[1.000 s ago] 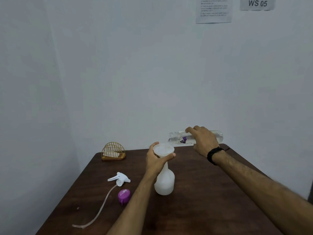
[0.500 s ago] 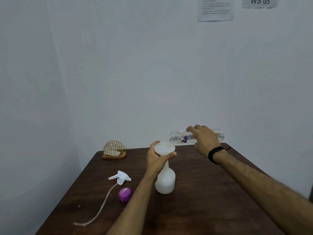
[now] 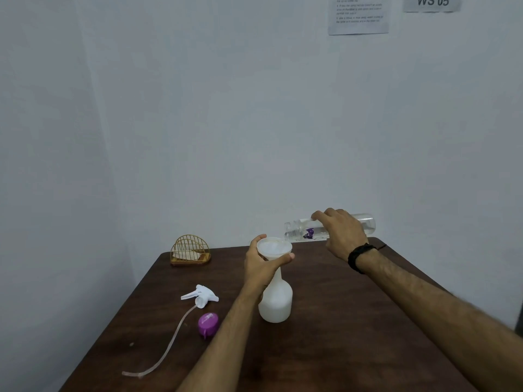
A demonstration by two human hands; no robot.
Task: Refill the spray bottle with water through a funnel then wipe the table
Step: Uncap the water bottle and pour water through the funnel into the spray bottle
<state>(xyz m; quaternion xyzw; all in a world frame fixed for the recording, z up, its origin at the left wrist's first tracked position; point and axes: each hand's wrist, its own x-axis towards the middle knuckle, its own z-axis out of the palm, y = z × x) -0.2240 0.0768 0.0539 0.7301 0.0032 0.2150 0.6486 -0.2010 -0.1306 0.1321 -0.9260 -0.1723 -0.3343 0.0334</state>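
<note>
A white spray bottle body (image 3: 276, 302) stands upright near the middle of the dark wooden table (image 3: 353, 335). A white funnel (image 3: 274, 248) sits in its neck, and my left hand (image 3: 261, 264) grips the funnel just under the rim. My right hand (image 3: 339, 232) holds a clear water bottle (image 3: 300, 230) lying almost level, its open mouth just above the funnel's right edge. The spray head (image 3: 201, 296) with its long tube lies on the table to the left.
A purple cap (image 3: 208, 323) lies beside the spray head. A golden wire napkin holder (image 3: 190, 250) with tissues stands at the table's back left corner. White walls close in behind and on the left; papers hang on the back wall.
Both hands, the funnel and the water bottle keep the same pose; only the camera view has shifted slightly.
</note>
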